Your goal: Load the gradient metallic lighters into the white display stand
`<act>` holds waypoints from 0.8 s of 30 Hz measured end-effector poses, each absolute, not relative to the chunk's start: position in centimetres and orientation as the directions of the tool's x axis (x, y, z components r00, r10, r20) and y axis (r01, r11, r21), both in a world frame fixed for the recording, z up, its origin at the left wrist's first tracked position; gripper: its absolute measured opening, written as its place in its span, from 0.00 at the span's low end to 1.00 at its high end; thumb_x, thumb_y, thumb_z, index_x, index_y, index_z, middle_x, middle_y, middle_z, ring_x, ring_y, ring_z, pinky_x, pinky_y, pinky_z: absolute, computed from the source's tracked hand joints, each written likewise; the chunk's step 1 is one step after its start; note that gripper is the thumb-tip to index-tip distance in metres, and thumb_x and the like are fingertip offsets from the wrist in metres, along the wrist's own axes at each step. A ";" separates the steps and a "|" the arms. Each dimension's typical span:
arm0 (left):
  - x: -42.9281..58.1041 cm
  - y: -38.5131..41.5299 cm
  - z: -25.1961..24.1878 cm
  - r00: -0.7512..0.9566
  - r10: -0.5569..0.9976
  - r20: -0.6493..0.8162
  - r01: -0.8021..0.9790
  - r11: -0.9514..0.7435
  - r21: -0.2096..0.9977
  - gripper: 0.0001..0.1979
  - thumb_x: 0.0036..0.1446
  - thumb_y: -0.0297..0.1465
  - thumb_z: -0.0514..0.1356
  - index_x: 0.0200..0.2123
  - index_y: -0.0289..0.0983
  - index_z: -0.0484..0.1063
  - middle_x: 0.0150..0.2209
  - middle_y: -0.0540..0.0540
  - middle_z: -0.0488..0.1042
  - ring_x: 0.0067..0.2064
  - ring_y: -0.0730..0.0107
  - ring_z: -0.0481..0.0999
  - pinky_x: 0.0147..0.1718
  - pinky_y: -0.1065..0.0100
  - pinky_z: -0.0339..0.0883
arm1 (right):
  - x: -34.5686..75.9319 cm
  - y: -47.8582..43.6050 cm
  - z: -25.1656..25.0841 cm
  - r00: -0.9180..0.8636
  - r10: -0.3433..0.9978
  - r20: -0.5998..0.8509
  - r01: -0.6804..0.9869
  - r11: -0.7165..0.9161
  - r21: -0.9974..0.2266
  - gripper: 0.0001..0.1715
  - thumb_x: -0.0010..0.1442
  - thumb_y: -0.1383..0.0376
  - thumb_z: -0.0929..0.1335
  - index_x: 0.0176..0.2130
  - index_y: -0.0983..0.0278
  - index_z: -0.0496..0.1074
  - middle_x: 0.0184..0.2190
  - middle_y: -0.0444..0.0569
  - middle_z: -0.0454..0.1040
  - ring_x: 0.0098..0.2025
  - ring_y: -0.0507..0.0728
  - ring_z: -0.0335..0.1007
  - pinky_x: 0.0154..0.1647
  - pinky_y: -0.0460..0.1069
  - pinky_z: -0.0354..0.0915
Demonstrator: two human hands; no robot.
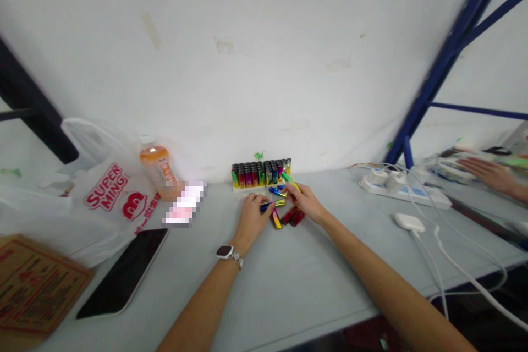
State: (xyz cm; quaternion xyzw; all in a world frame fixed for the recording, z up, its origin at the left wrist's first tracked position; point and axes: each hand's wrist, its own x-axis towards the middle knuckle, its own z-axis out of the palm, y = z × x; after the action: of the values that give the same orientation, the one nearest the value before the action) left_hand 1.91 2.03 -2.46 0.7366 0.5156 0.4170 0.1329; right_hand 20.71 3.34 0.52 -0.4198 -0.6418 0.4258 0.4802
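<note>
Pinched in my right hand [306, 201] is a green and yellow lighter [291, 180], tilted up just in front of the right end of a lighter tray [246, 188]. Several colourful lighters with black tops stand upright in rows in that tray. My left hand [251, 216] rests low on the table, its fingers closed at a blue and yellow lighter [280, 203]. Between the hands lie more loose lighters: a blue one [277, 192], a yellow and pink one [276, 220] and red ones [293, 215]. My palms hide part of the pile.
On the left are a plastic bag [103, 192], an orange drink bottle [155, 162], a black tablet [124, 275] and a cardboard box [37, 291]. A power strip [406, 192] and white charger [409, 223] with cables lie right. Beyond the blue frame [433, 71] is another person's hand [487, 172].
</note>
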 end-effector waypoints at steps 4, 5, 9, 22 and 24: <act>1.6 1.8 -2.6 0.109 0.857 0.503 0.636 -0.449 0.627 0.09 0.58 0.36 0.62 0.38 0.37 0.76 0.40 0.43 0.72 0.45 0.60 0.71 0.47 0.59 0.68 | 20.8 3.6 0.7 -0.153 0.978 0.144 -0.228 0.107 -0.968 0.25 0.59 0.44 0.63 0.33 0.63 0.69 0.18 0.39 0.56 0.20 0.50 0.47 0.21 0.46 0.48; 1.6 1.7 -2.5 0.110 0.857 0.503 0.635 -0.450 0.628 0.09 0.58 0.36 0.62 0.38 0.38 0.77 0.40 0.44 0.72 0.45 0.60 0.71 0.48 0.58 0.68 | 20.9 3.7 0.8 -0.141 0.980 0.141 -0.243 0.104 -0.965 0.23 0.58 0.45 0.64 0.32 0.63 0.69 0.20 0.40 0.59 0.21 0.49 0.50 0.21 0.45 0.50; 1.6 1.6 -2.2 0.118 0.868 0.483 0.643 -0.437 0.629 0.08 0.58 0.36 0.61 0.37 0.38 0.76 0.40 0.44 0.72 0.45 0.60 0.71 0.49 0.56 0.66 | 21.8 4.3 0.9 -0.119 0.966 0.229 -0.072 0.222 -0.973 0.21 0.53 0.50 0.70 0.38 0.64 0.72 0.30 0.46 0.71 0.29 0.52 0.64 0.27 0.46 0.59; 1.6 2.3 -2.4 0.136 0.884 0.448 0.644 -0.422 0.638 0.08 0.57 0.35 0.62 0.37 0.38 0.77 0.40 0.44 0.73 0.43 0.61 0.72 0.48 0.57 0.67 | 23.3 11.1 1.7 -0.215 0.820 0.530 0.506 0.558 -0.658 0.14 0.57 0.59 0.68 0.40 0.65 0.75 0.39 0.52 0.75 0.37 0.55 0.69 0.37 0.49 0.65; 1.3 2.5 -2.4 0.142 0.887 0.439 0.636 -0.422 0.646 0.07 0.58 0.33 0.60 0.37 0.38 0.77 0.39 0.44 0.73 0.42 0.62 0.73 0.47 0.58 0.68 | 23.1 11.4 1.9 -0.240 0.827 0.509 0.518 0.552 -0.653 0.14 0.56 0.62 0.68 0.42 0.65 0.75 0.35 0.49 0.75 0.34 0.54 0.68 0.38 0.49 0.65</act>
State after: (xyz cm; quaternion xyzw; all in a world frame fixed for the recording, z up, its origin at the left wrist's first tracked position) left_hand 1.31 2.52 -2.44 0.7397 0.5149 0.4047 0.1548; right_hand 23.10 11.44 1.93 -0.4385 -0.7670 0.1779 0.4334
